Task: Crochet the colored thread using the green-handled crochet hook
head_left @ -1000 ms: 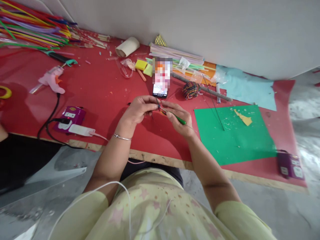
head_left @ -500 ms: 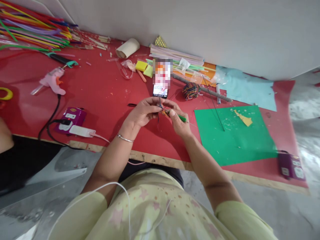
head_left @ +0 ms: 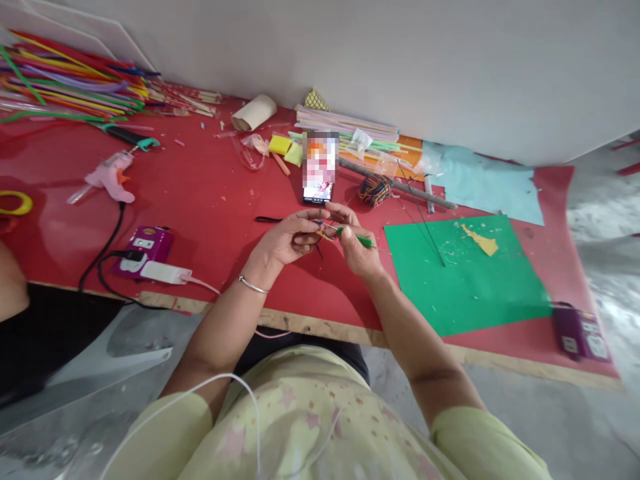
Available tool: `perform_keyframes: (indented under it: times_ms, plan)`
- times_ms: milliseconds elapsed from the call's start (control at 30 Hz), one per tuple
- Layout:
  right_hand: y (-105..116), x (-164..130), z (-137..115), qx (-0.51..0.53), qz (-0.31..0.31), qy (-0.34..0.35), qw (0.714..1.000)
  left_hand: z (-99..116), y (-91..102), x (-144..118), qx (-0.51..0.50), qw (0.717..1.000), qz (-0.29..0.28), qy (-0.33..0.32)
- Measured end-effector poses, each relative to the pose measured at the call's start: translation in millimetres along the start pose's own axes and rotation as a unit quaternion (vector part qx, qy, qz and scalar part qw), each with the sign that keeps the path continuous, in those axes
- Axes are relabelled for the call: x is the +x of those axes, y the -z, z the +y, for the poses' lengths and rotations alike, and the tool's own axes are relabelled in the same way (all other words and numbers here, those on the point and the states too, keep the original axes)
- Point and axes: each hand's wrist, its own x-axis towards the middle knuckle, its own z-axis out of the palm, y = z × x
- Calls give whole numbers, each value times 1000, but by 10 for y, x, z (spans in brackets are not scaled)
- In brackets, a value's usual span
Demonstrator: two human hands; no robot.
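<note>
Nearest to us is a pale yellow shirt (head_left: 320, 433) printed with stars, a white cord (head_left: 257, 417) looping across it. Past the wooden edge of the red table (head_left: 225, 217), we see two bare arms reach in, the left one wearing a silver bracelet (head_left: 253, 285). Our left hand (head_left: 283, 241) pinches a small yarn piece (head_left: 326, 236), dark with some orange, between thumb and fingers. Our right hand (head_left: 361, 249) grasps a green-handled tool (head_left: 363, 241), thumb pressed along the handle, its thin metal shaft pointing toward the yarn. The piece sits between the two hands, above the table; we cannot tell whether the tool's tip passes through it, as it is too small and partly hidden by fingers.

To the left we have a purple power box (head_left: 157, 243) with plugs in it; to the right lies a green sheet (head_left: 465, 293) with a yellow scrap (head_left: 481, 241) on it. Just beyond the hands lies a phone (head_left: 317, 195), its screen lit and partly blurred, and near it a multicoloured yarn ball (head_left: 375, 191) beside a grey stick (head_left: 425, 195). Farther off we find a cardboard tube (head_left: 256, 112) and, at far left, a heap of coloured stems (head_left: 85, 87).
</note>
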Motion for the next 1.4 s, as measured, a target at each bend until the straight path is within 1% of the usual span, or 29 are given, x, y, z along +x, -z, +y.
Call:
perform_keyframes:
  times_ms: [167, 267, 333, 433, 533, 667, 900, 1033, 1100, 1167, 1267, 1333, 1400]
  plan:
    - [117, 20, -131, -40, -41, -14, 998, 12, 25, -11, 11, 1000, -10, -5]
    - [159, 7, -117, -37, -20, -27, 999, 8, 15, -10, 13, 1000, -3, -7]
    - [160, -9, -71, -17, -2, -46, 999, 7, 8, -5, 16, 1000, 1, -5]
    - [118, -23, -8, 52, 19, -89, 994, 11, 3, 2, 20, 1000, 6, -2]
    - [51, -10, 0, 111, 49, -125, 985, 19, -4, 2, 20, 1000, 12, -3]
    - [-9, 19, -47, 147, 88, -136, 976, 26, -25, -7, 23, 1000, 11, -3]
    - [2, 49, -134, 181, 82, -143, 970, 22, -22, -13, 36, 999, 16, -10]
    - [-12, 53, -136, 179, 89, -169, 965, 9, -21, -5, 54, 998, 15, -19]
    - [-28, 51, -122, 177, 102, -193, 960, -4, -37, -2, 71, 996, 25, -41]
    - [-53, 47, -105, 175, 117, -208, 955, -29, -62, 7, 92, 992, 47, -77]
    - [-119, 36, -68, 167, 147, -193, 956, -108, -105, 52, 124, 975, 98, -154]
    - [-185, 20, -35, 157, 190, -160, 956, -200, -132, 108, 149, 950, 158, -226]
    - [-261, -3, -2, 134, 248, -126, 951, -316, -154, 176, 180, 907, 233, -302]
